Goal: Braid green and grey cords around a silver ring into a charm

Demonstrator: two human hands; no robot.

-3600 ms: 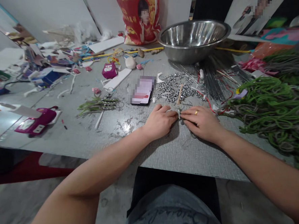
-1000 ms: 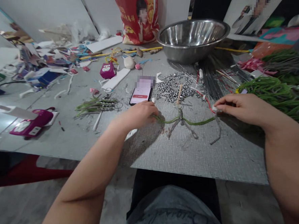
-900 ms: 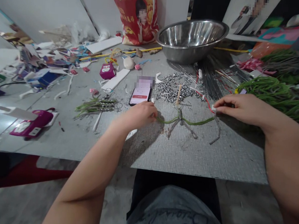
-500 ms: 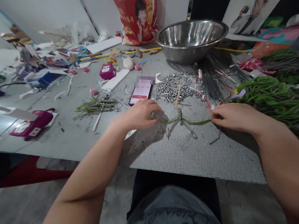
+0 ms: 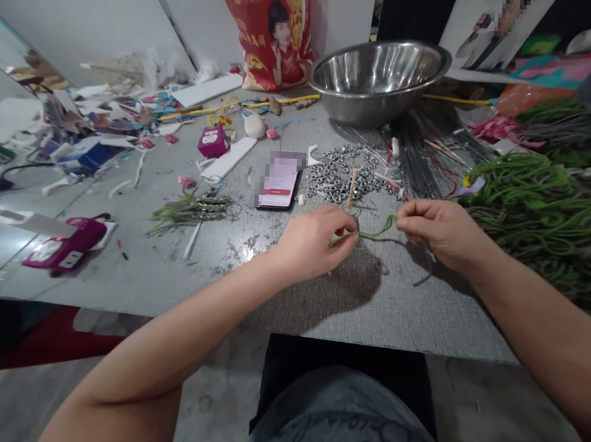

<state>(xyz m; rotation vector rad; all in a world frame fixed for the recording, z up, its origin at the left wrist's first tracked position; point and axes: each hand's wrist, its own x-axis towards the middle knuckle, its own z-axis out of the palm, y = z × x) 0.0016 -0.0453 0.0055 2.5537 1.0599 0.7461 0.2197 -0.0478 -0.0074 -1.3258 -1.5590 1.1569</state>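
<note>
A thin green cord (image 5: 377, 234) runs between my two hands, low over the table. My left hand (image 5: 319, 239) pinches the cord near its middle and covers the knot there. On the other side, my right hand (image 5: 432, 228) has thumb and index finger closed on the cord's right part, which bends upward into a small loop. A grey cord end shows faintly below, between the hands. Just behind them, a thin wooden stick (image 5: 352, 186) stands up by a spread of silver beads (image 5: 331, 176). A phone (image 5: 279, 183) with its screen lit lies beyond my left hand.
At right a big heap of green and grey cords (image 5: 541, 209) covers the table. A steel bowl (image 5: 378, 86) and a red bag (image 5: 271, 39) stand at the back. Finished-looking cord pieces (image 5: 191, 209) and a purple tape-like gadget (image 5: 68, 250) lie left.
My left hand has moved right, from the cord's left end to its middle. My right hand has come slightly inward and up, and the cord's right part now bends into a loop.
</note>
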